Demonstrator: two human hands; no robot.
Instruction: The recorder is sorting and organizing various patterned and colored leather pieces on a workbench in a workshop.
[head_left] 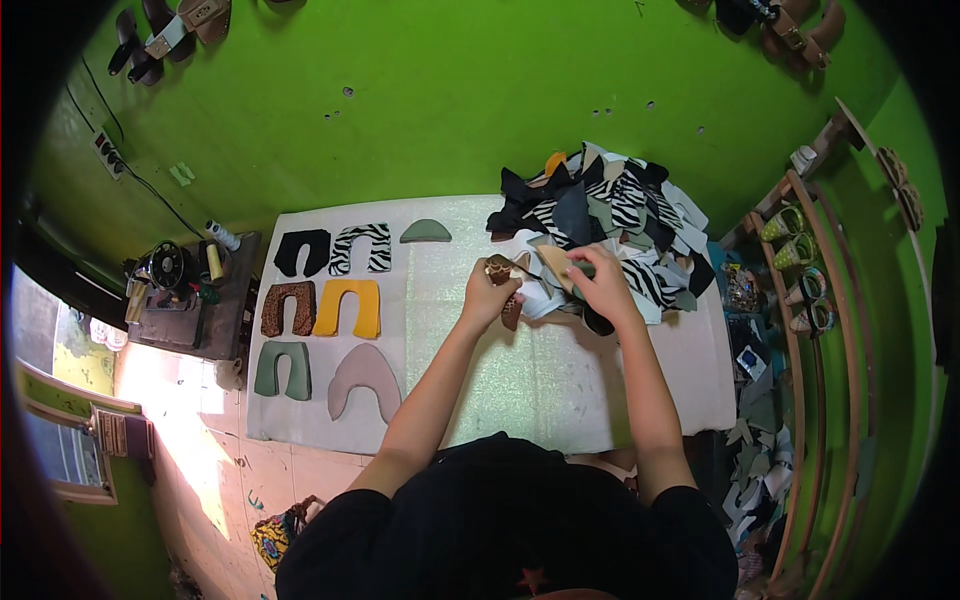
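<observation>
My left hand (487, 298) is closed on a brown animal-print cut piece (511, 312), whose lower end hangs below the fingers. Close by on the right, my right hand (603, 283) pinches a tan cut piece (552, 263) at the near edge of a mixed heap of scraps (570, 215). That heap holds black, white, green and zebra-striped pieces. Arch-shaped pieces lie sorted on the left of the table: black (302, 252), zebra-striped (350, 250), leopard-print (272, 310), yellow (348, 292), green (266, 372) and pink (363, 368). A green half-moon piece (425, 232) lies at the back.
The white-topped table (480, 400) stands against a green wall. On the left is a sewing machine (165, 285) with thread spools. A wooden rack (845, 350) with sandals (790, 250) stands at the right, above a pile of scraps (755, 480). A patterned cloth (272, 538) lies on the floor.
</observation>
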